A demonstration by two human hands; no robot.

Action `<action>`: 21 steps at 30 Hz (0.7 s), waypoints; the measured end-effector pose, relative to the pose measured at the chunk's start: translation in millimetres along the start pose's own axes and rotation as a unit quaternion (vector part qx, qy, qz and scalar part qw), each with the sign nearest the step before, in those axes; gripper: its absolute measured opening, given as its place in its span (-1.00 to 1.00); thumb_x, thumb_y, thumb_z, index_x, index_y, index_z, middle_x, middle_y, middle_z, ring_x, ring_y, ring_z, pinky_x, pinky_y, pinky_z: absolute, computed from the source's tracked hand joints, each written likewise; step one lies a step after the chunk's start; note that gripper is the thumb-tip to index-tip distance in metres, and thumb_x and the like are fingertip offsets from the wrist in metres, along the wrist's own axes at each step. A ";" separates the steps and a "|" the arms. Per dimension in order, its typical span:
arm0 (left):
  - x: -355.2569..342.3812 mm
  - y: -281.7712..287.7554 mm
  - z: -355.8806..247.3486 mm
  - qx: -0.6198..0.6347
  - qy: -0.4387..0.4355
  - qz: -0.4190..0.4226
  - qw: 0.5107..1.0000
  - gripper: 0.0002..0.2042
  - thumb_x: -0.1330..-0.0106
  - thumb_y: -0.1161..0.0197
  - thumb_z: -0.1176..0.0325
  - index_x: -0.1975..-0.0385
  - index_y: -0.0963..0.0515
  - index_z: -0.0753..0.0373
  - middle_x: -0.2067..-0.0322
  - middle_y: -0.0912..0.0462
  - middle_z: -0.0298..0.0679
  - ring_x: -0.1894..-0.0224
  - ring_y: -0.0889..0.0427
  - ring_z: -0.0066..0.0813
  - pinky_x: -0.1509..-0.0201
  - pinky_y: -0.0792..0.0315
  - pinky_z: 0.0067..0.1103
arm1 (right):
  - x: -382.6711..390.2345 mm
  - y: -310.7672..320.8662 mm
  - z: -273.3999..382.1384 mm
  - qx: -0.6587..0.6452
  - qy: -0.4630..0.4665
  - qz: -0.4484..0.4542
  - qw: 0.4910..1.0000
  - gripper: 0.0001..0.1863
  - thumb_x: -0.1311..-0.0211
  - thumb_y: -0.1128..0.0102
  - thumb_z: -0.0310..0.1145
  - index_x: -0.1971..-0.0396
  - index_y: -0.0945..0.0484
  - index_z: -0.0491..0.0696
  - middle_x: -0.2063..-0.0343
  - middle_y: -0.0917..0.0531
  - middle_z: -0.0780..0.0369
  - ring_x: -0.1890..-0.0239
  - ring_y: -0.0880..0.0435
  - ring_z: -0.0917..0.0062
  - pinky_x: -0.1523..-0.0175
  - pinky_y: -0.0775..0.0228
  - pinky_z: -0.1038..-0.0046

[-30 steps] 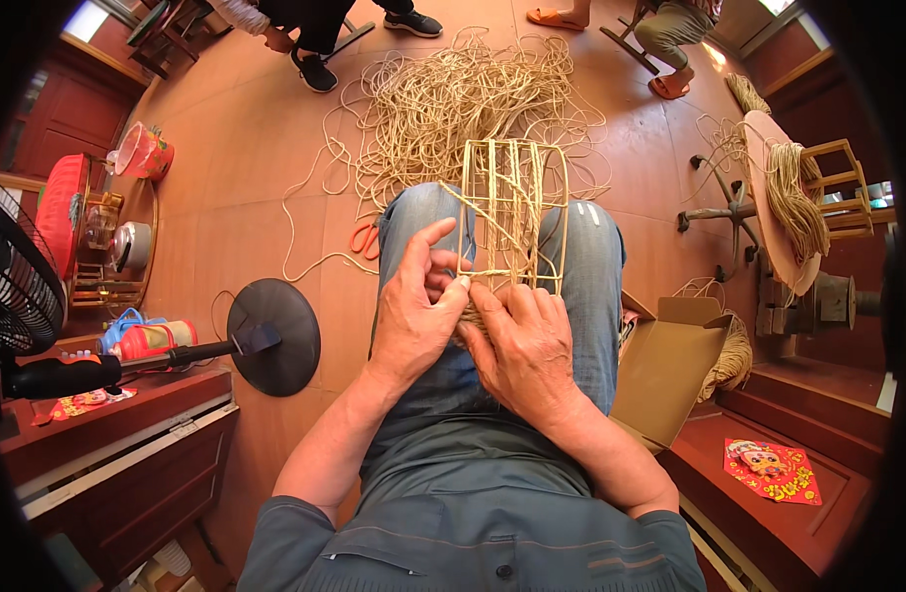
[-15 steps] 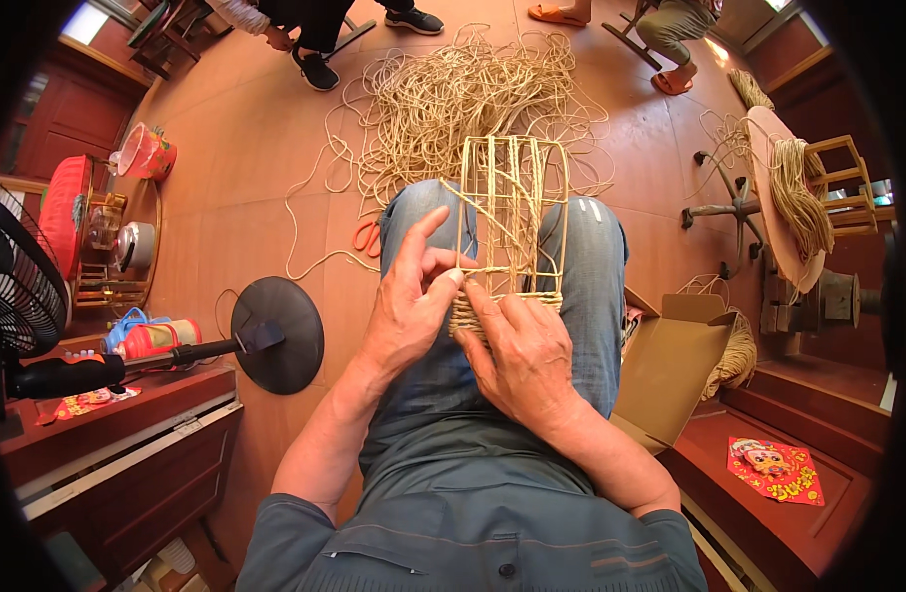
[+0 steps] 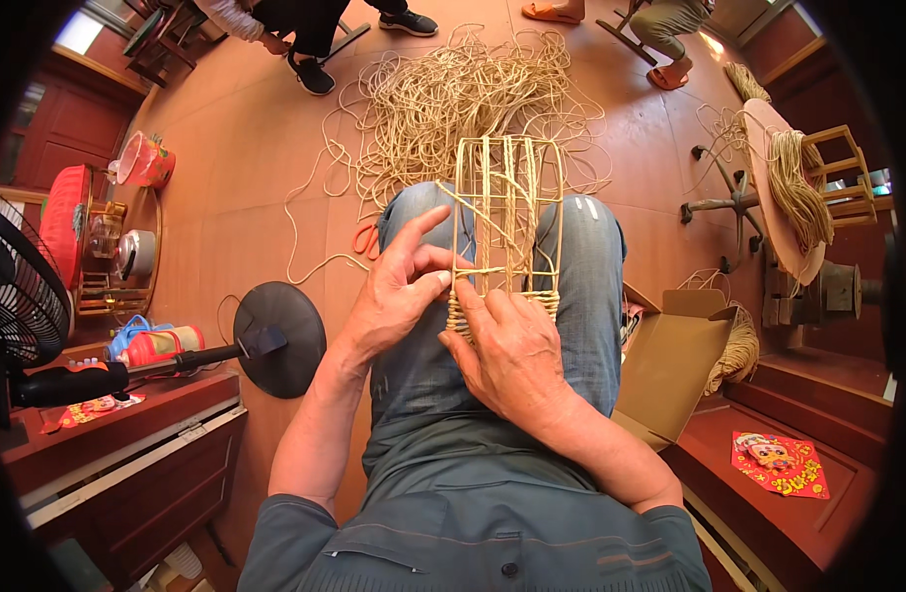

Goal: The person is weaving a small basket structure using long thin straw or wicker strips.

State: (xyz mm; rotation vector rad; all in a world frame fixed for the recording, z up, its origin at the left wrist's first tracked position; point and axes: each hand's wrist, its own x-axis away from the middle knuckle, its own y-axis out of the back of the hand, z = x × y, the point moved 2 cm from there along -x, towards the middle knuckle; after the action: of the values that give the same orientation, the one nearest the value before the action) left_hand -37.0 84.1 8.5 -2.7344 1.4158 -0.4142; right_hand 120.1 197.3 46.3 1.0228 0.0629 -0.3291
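A pale cord-wound rectangular frame (image 3: 547, 227) rests on my thighs between my knees, with vertical and diagonal strands across it and a densely woven band at its near end. My left hand (image 3: 399, 291) is at the frame's left edge, thumb tip and a finger gripping there, index finger raised. My right hand (image 3: 507, 360) holds the woven band, index tip close beside my left thumb, the other fingers bent over it. A large tangle of loose cord (image 3: 443, 89) lies on the floor beyond my knees, with orange scissors (image 3: 364, 239) by my left knee.
Black fan (image 3: 280, 340) at left, beside a kettle (image 3: 137, 252) and red bucket (image 3: 147, 158). At right, an open cardboard box (image 3: 670, 375) and an overturned swivel chair (image 3: 729, 207) near hanks of cord (image 3: 798, 187). Two other people's legs (image 3: 310, 69) (image 3: 660, 39) are at the top.
Both hands have shifted slightly up and left, and the frame has moved a little left with them. My right index finger has moved toward the frame's left edge.
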 end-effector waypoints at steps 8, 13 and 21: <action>0.8 5.9 11.3 0.031 0.010 0.024 0.999 -0.23 -0.56 -0.24 0.59 -0.74 -0.13 0.21 -0.09 -0.79 -0.19 -0.10 -0.71 -0.55 -0.29 -0.57 -0.52 | 8.0 -2.4 -0.4 -0.023 -0.003 -0.027 0.999 -0.32 -0.34 -0.55 -0.25 -0.41 -0.58 -0.13 0.24 -0.60 0.12 0.21 -0.63 0.18 0.04 -0.48 0.17; -0.3 6.1 10.2 0.030 0.009 0.030 0.999 -0.23 -0.56 -0.24 0.59 -0.74 -0.14 0.20 -0.10 -0.79 -0.20 -0.11 -0.71 -0.57 -0.28 -0.56 -0.54 | 1.5 -0.2 1.4 -0.030 -0.029 -0.005 0.999 -0.35 -0.36 -0.55 -0.20 -0.38 -0.61 -0.13 0.23 -0.61 0.11 0.20 -0.67 0.16 0.05 -0.51 0.17; -8.2 9.7 1.1 0.004 0.035 0.055 0.998 -0.23 -0.55 -0.25 0.54 -0.74 -0.14 0.18 -0.10 -0.79 -0.22 -0.03 -0.72 -0.61 -0.11 -0.64 -0.57 | -3.2 -1.7 -1.8 -0.052 -0.041 -0.003 0.998 -0.38 -0.37 -0.53 -0.22 -0.35 -0.62 -0.14 0.27 -0.62 0.12 0.24 -0.68 0.16 0.09 -0.54 0.15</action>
State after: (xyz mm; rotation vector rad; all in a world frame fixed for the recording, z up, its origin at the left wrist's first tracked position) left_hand -49.0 85.0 4.2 -2.6449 1.5674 -0.5121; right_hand 116.7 198.7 44.6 0.9053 0.0087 -0.3687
